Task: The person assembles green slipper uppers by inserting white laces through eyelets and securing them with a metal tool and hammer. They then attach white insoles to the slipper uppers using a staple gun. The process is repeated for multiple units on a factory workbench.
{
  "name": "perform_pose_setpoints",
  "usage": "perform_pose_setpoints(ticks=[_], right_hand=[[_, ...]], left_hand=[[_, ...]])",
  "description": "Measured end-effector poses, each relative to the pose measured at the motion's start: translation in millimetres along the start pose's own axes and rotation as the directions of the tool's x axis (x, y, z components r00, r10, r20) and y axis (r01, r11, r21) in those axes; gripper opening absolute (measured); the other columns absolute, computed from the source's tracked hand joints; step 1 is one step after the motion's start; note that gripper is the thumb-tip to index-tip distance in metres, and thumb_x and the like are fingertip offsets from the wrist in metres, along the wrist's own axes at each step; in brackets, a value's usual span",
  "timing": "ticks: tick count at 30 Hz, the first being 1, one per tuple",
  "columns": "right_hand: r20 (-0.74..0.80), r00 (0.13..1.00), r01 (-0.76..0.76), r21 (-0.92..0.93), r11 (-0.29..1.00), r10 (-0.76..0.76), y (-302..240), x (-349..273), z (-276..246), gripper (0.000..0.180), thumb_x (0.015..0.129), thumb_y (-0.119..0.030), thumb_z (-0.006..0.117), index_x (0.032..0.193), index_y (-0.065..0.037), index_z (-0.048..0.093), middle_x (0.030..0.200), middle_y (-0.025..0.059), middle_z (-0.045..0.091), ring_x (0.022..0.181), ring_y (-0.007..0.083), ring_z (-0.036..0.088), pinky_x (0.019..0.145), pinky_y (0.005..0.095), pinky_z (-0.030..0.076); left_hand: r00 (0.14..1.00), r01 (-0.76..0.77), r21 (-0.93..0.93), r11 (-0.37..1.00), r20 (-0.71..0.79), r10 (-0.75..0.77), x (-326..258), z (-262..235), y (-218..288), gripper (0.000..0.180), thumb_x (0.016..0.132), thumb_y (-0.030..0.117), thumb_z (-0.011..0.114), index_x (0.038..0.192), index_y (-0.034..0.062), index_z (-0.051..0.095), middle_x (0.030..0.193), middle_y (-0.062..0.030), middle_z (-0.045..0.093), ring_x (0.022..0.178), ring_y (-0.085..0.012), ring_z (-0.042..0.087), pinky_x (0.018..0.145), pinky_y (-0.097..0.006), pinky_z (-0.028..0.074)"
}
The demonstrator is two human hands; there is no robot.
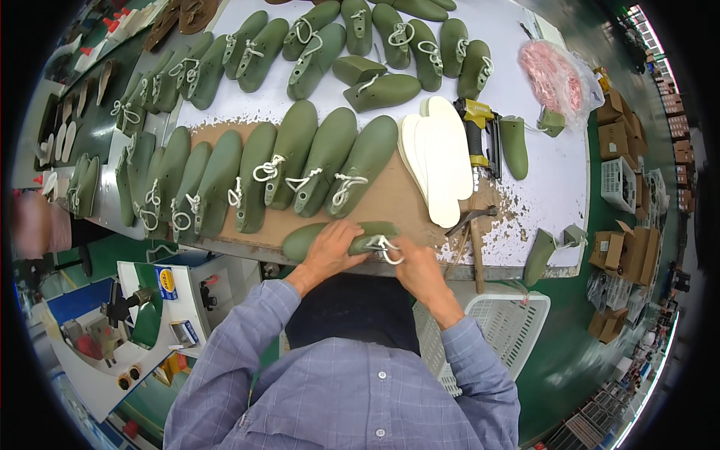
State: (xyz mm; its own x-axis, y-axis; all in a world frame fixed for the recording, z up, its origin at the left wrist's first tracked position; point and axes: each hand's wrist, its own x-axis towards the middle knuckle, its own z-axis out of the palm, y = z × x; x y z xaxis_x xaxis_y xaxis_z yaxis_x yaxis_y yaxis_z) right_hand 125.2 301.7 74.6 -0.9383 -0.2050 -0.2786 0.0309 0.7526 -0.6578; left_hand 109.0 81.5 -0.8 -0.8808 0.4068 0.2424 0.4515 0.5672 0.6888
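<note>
Both hands on a green shoe form

The smooth plastic shoe form (341, 238) lies crosswise, toe leftward; left hand (328, 251) clasps it, right hand (415, 266) pinches its white cord (385, 246).

White workbench (525, 45), green floor (570, 352), cardboard boxes (616, 247) at rt

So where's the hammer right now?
In the head view, the hammer lies at the table's near edge, just right of the right hand, below the white insoles.
</note>
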Motion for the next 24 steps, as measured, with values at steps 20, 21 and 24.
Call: perform_pose_setpoints(ticks=[20,21,24], right_hand=[[-0.544,0.839,-0.164,-0.211,0.964,0.024,198.8,-60.9,-43.5,0.050,0.096,-0.003,0.057,0.145,-0.001,0.050,0.119,0.0230,0.063,0.099,0.0391,0.063,0.087,0.0451,0.051],[-0.546,0.837,-0.164,-0.170,0.972,0.046,183.4,-62.5,-49.8,0.050,0.098,-0.003,0.055,0.147,-0.001,0.048,0.119,0.0233,0.063,0.098,0.0389,0.064,0.087,0.0446,0.052],[-0.528,0.756,-0.256,0.306,0.917,0.387,89.8,-83.7,-74.3,0.049,0.103,-0.008,0.052,0.151,-0.002,0.045,0.131,0.0244,0.062,0.108,0.0384,0.066,0.093,0.0436,0.052]], left_hand=[[1.000,0.022,-0.014,1.000,-0.017,-0.022,1.1,5.9,-0.8,0.054,0.072,0.021,0.090,0.113,0.0041,0.060,0.114,-0.0133,0.066,0.106,-0.0334,0.065,0.091,-0.042,0.054],[0.999,0.035,-0.001,0.999,-0.025,-0.035,-0.9,5.2,0.5,0.054,0.072,0.021,0.090,0.113,0.0041,0.060,0.114,-0.0135,0.066,0.106,-0.0335,0.065,0.091,-0.042,0.054],[0.997,0.053,0.003,0.999,-0.050,-0.052,-1.6,6.3,-2.4,0.054,0.071,0.019,0.091,0.113,0.0037,0.059,0.114,-0.0141,0.067,0.106,-0.0339,0.065,0.091,-0.042,0.054]])
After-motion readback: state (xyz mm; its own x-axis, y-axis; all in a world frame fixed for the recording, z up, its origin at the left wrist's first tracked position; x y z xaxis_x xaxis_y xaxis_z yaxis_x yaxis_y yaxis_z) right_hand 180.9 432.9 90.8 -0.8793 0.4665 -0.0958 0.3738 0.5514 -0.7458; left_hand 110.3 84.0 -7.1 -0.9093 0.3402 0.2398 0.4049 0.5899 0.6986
